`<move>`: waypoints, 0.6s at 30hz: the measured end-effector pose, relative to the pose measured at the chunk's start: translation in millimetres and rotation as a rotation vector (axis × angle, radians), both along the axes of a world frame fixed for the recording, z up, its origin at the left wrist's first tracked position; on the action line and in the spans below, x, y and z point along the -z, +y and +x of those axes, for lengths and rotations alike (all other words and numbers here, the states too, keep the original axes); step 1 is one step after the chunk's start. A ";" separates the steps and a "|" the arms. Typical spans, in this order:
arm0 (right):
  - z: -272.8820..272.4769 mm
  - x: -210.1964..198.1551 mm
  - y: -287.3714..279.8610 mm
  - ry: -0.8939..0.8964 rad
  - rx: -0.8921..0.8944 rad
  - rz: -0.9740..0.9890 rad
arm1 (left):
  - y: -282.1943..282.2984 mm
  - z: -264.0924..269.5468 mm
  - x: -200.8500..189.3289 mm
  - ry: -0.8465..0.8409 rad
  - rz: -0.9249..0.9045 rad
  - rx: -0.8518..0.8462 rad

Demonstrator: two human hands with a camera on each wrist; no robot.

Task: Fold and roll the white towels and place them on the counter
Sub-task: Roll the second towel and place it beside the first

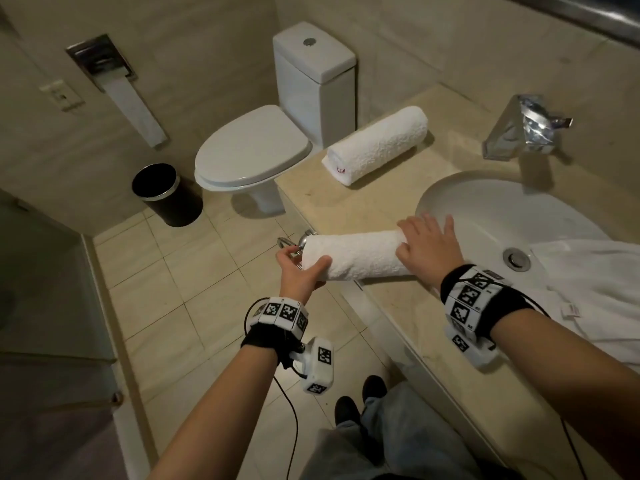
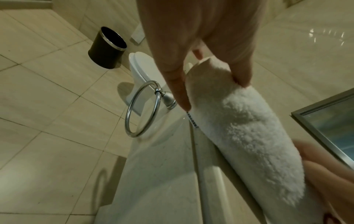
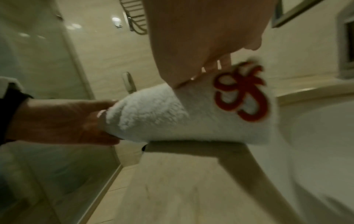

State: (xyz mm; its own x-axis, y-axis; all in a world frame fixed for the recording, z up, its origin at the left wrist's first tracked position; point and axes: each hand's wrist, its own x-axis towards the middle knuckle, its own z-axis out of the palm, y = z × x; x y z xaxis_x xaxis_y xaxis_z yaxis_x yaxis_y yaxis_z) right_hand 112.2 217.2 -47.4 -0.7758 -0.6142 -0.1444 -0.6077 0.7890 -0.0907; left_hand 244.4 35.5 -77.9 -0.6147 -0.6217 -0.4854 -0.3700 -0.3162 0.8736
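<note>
Left grip [image 1: 300,274] curled, right grip [image 1: 426,248] splayed

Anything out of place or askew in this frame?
Two things. The rolled towel sticks out past the front edge of the counter; the left hand grips that overhanging end, the right hand rests on the other. A loose towel sprawls unfolded, draped partly into the sink.

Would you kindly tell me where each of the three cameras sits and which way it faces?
Head: on the head, facing forward and down over the counter, sink and toilet; forearms, left hand, right hand, legs and shoes show.
Left wrist: looks along the left hand, down past the towel ring and bin; the right hand shows at the lower right edge.
Right wrist: looks along the right hand, across the red emblem toward the left hand.
Shared: all three show the rolled towel with both hands on it.
</note>
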 end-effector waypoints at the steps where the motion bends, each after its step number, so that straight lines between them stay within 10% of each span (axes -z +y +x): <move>1: 1.6 -2.0 -7.7 -0.017 -0.075 0.008 | 1.0 3.7 2.9 0.016 -0.062 -0.026; 7: 12.8 -6.0 -36.5 -0.205 -0.173 0.066 | 11.6 9.5 -4.8 -0.012 -0.424 -0.149; 18: 8.5 -2.2 -39.7 -0.170 -0.137 0.118 | 20.9 6.6 -9.2 -0.062 -0.471 -0.222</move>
